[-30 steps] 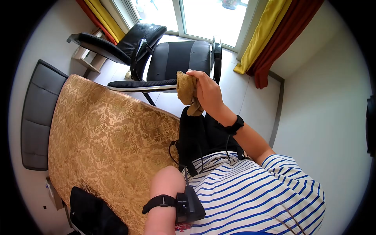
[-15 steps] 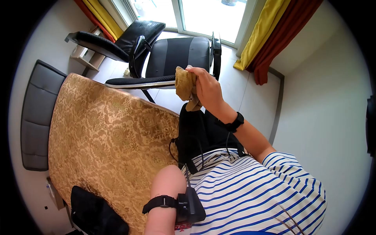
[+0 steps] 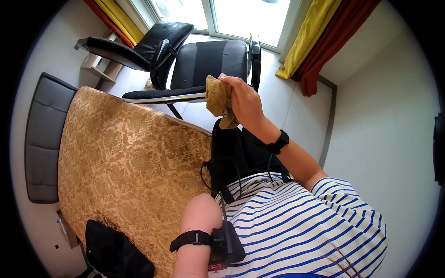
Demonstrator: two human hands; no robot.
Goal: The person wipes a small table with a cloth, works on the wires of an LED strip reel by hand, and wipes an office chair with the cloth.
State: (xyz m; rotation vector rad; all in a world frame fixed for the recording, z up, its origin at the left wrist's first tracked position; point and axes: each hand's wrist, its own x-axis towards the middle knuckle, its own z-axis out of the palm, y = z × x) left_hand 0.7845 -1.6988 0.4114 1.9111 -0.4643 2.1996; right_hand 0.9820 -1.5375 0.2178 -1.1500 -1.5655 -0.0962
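Note:
My right hand (image 3: 244, 102), wearing a black wristband, has its fingers closed round a bunched brown cloth (image 3: 216, 96). A loose fold of the cloth hangs below the fingers. It appears to be against the right end of the silver-edged backrest (image 3: 171, 95) of a black office chair (image 3: 211, 65); exact contact is hard to see. Of my left arm (image 3: 201, 213), only a bent part with a black strap and a black box (image 3: 228, 243) shows. The left hand itself lies outside the picture.
A bed with a gold patterned mattress (image 3: 134, 162) fills the left, with a grey headboard (image 3: 45, 139). A black bag-like item (image 3: 113, 252) lies at its lower corner. Behind the chair are a glass door (image 3: 245, 21) and yellow and red curtains (image 3: 320, 37). A white wall (image 3: 384, 134) stands right.
The view has shifted slightly, so the chair and cloth sit a little higher. My right hand keeps its hold on the cloth at the same end of the backrest.

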